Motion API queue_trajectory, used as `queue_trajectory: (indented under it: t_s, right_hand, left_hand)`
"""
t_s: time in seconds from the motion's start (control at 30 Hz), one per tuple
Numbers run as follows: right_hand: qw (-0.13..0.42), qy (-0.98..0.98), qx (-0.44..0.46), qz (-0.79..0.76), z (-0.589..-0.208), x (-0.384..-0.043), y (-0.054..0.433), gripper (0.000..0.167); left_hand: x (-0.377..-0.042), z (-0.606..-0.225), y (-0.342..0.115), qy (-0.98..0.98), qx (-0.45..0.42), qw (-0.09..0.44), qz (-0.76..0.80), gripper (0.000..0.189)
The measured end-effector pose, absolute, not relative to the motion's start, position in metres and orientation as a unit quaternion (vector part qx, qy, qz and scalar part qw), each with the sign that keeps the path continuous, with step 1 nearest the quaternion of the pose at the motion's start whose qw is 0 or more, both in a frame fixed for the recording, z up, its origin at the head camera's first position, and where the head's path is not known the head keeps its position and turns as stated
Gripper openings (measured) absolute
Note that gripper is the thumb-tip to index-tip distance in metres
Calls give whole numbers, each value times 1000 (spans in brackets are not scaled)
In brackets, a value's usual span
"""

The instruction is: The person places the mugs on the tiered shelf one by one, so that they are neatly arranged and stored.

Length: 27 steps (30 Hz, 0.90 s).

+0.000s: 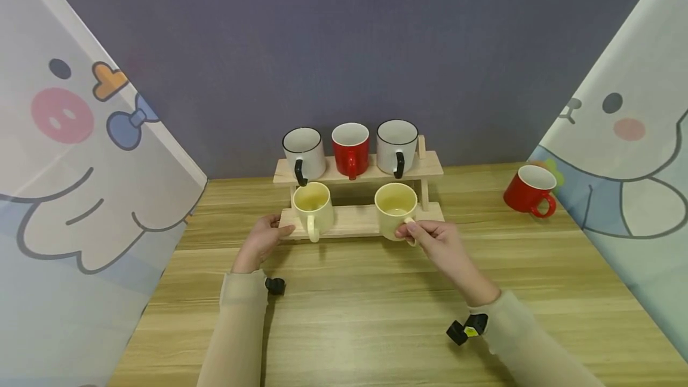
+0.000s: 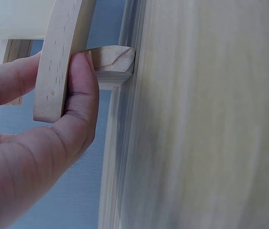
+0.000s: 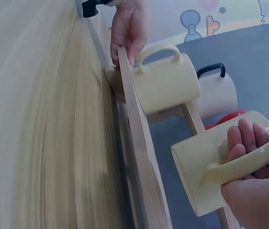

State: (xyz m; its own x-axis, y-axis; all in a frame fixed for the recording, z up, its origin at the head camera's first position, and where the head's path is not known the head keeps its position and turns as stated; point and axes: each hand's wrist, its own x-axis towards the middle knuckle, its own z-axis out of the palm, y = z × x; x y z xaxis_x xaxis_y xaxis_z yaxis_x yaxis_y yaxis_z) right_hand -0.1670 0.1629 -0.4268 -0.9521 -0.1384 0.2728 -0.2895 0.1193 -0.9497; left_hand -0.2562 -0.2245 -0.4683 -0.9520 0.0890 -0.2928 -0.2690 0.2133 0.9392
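My left hand (image 1: 263, 239) pinches the left end of the lower board of a two-tier wooden rack (image 1: 352, 220). In the left wrist view, thumb and fingers close round that board's end (image 2: 53, 90). The right hand (image 1: 438, 243) grips the handle of a pale yellow mug (image 1: 395, 205) at the right part of the lower tier, its fingers inside the handle loop (image 3: 244, 164). Whether this mug's base touches the board cannot be told. A second yellow mug (image 1: 313, 205) stands on the lower tier at the left, handle facing me.
On the upper tier stand a white mug with a black handle (image 1: 303, 151), a red mug (image 1: 351, 149) and another white mug (image 1: 396, 147). One more red mug (image 1: 529, 189) is at the far right of the wooden table (image 1: 333, 315). A grey wall (image 1: 349, 46) rises behind the rack.
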Motion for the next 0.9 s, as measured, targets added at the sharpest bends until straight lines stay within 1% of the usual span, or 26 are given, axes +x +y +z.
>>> queue_trajectory:
  t_s: [0.27, 0.63, 0.9]
  right_hand:
    - [27, -723, 139, 676, -431, -179, 132, 26]
    - [26, -709, 125, 694, -431, -191, 98, 24]
    - [24, -714, 74, 696, -438, -196, 83, 24]
  left_hand:
    - [-256, -467, -224, 769, -59, 146, 619, 68]
    - [-258, -469, -225, 769, -58, 143, 620, 68]
    - [-257, -469, -225, 771, -56, 144, 618, 67]
